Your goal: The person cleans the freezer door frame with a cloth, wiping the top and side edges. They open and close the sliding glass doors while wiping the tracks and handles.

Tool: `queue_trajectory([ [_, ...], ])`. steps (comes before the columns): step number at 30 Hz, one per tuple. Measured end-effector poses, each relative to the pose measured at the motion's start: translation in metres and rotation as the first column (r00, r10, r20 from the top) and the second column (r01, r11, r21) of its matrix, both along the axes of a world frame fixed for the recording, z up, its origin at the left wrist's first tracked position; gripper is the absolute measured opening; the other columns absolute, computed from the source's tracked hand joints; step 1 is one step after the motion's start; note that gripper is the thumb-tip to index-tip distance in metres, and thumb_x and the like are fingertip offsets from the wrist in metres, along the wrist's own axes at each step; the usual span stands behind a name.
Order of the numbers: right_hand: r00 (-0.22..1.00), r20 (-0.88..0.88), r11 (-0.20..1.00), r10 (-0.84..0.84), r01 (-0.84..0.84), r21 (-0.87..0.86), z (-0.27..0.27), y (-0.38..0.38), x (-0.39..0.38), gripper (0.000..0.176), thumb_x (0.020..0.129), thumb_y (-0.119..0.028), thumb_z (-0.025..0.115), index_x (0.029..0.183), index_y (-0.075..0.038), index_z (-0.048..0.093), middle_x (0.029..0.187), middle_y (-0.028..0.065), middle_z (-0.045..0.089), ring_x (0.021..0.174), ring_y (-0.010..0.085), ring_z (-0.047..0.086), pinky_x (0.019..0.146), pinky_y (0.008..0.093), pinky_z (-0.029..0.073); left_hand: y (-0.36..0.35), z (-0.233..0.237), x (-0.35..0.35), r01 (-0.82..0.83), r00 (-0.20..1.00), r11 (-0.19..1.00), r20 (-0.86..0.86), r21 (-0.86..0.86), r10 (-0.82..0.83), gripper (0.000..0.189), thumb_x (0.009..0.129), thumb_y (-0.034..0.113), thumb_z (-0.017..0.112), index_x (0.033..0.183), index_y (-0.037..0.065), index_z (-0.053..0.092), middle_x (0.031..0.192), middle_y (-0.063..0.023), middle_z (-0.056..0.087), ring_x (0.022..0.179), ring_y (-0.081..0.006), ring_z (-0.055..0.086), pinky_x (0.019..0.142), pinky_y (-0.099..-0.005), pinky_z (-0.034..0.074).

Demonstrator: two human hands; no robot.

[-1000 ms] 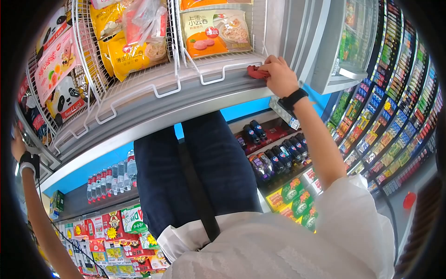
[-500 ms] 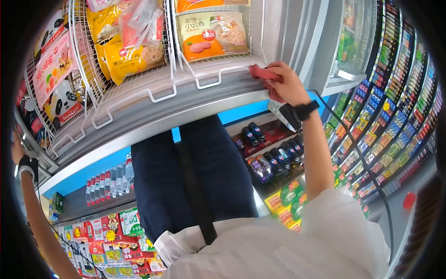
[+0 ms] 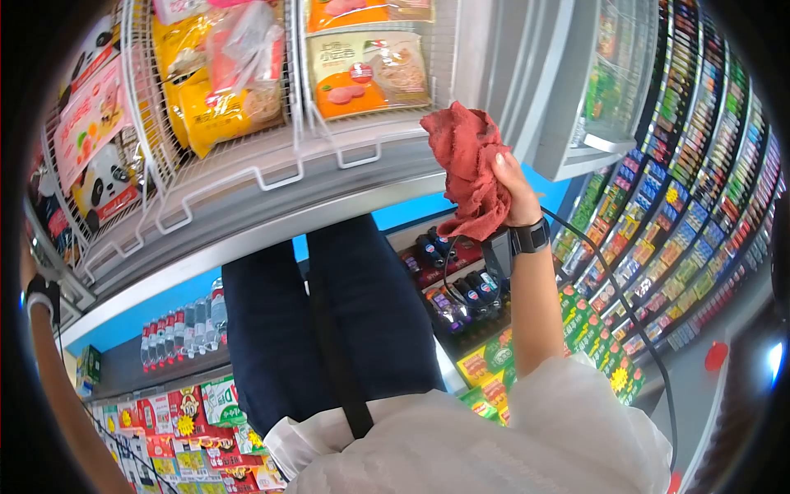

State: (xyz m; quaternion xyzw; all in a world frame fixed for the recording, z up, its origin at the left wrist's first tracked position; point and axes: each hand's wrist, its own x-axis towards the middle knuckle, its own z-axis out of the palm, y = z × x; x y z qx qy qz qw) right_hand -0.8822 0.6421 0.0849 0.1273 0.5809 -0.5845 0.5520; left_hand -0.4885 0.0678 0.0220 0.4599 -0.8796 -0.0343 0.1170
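Rag (image 3: 467, 169), red and bunched up, pinched tight in right hand (image 3: 512, 191) just off the freezer rim (image 3: 271, 210); left hand (image 3: 29, 273) way along that rim, grip can't tell.

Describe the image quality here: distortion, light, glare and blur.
Head view: strong fisheye with black corners, so the freezer rim and the shelves bow into curves; the light is bright and even, with pale glare on the glass lid; the red cloth in the right hand is sharp; the left hand sits dim at the dark left edge.
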Motion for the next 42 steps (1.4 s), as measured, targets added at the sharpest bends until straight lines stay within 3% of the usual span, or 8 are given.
queue_trajectory([
  [5,0.972,-0.065,0.968,0.224,-0.214,0.133,-0.017,-0.044,0.022,0.03,0.086,-0.012,0.062,0.111,0.003,0.055,0.097,0.005,0.063,0.084,0.0113,0.06,0.075,0.0263,0.049,-0.202,-0.109,0.205,0.569,0.53,0.778,0.842,-0.267,-0.098,0.049,0.092,0.019,0.048,0.139,0.022,0.035,0.122,-0.0247,0.053,0.106,-0.0392,0.057,0.085,-0.042,0.048],
  [11,0.556,-0.365,0.664,0.747,-0.647,0.375,-0.045,-0.099,0.054,0.016,0.08,-0.01,0.062,0.094,-0.002,0.064,0.078,0.0059,0.066,0.071,0.0143,0.063,0.066,0.0287,0.049,-0.192,-0.13,0.196,0.433,0.738,0.804,0.672,-0.407,-0.058,0.047,0.09,0.024,0.047,0.136,0.019,0.036,0.134,-0.0188,0.045,0.117,-0.0328,0.05,0.095,-0.0384,0.039],
  [14,-0.08,-0.629,0.399,0.773,-0.709,0.581,-0.056,-0.12,0.081,0.018,0.071,-0.011,0.062,0.088,-0.008,0.063,0.086,0.0009,0.065,0.08,0.0273,0.062,0.064,0.0385,0.049,-0.177,-0.101,0.165,0.486,0.768,0.762,0.625,-0.427,-0.14,0.051,0.09,0.04,0.052,0.13,0.009,0.047,0.135,-0.0146,0.047,0.123,-0.0287,0.045,0.103,-0.035,0.032],
  [17,-0.307,-0.498,0.144,0.811,-0.72,0.679,-0.063,-0.125,0.095,0.03,0.069,-0.007,0.059,0.099,-0.009,0.064,0.103,0.0026,0.064,0.088,0.0263,0.06,0.073,0.0369,0.051,-0.101,-0.073,0.092,0.3,0.934,0.863,-0.059,-0.405,-0.353,0.062,0.087,0.049,0.056,0.13,0.005,0.049,0.137,-0.0133,0.045,0.127,-0.0265,0.041,0.107,-0.0336,0.027],
  [29,-0.381,-0.415,0.077,0.826,-0.653,0.753,-0.066,-0.123,0.096,0.025,0.071,-0.006,0.055,0.094,-0.012,0.064,0.098,0.0002,0.06,0.091,0.0234,0.057,0.071,0.0373,0.05,-0.187,-0.134,0.196,0.207,0.902,0.939,0.426,-0.276,-0.073,0.063,0.09,0.062,0.03,0.141,0.025,0.032,0.137,-0.0204,0.042,0.127,-0.033,0.041,0.106,-0.0373,0.029],
  [36,-0.294,-0.38,0.121,0.877,-0.63,0.767,-0.05,-0.105,0.083,0.033,0.071,-0.005,0.054,0.101,-0.012,0.065,0.101,0.0008,0.06,0.091,0.0253,0.055,0.073,0.0381,0.049,-0.166,-0.115,0.174,0.268,0.493,0.938,0.868,-0.221,0.064,0.052,0.092,0.026,0.047,0.141,0.028,0.03,0.106,-0.0283,0.06,0.105,-0.0403,0.057,0.085,-0.0433,0.048],
  [39,0.012,-0.583,0.462,0.812,-0.623,0.631,-0.027,-0.1,0.082,0.032,0.071,0.0,0.058,0.102,-0.007,0.064,0.101,0.0038,0.062,0.089,0.0248,0.059,0.072,0.0337,0.051,-0.125,-0.094,0.128,-0.284,0.879,0.939,0.339,-0.195,0.336,0.059,0.086,0.042,0.054,0.138,0.021,0.037,0.114,-0.0259,0.058,0.108,-0.0393,0.056,0.091,-0.0403,0.044],
  [42,0.574,-0.646,0.859,0.504,-0.415,0.302,-0.003,-0.117,0.098,0.029,0.077,0.009,0.053,0.105,0.006,0.058,0.104,0.0144,0.06,0.084,0.0216,0.061,0.077,0.0274,0.046,-0.113,-0.074,0.11,-0.092,0.97,0.989,0.213,-0.115,0.115,0.065,0.08,0.044,0.063,0.131,0.009,0.045,0.118,-0.021,0.058,0.106,-0.0362,0.058,0.091,-0.0382,0.044],
])
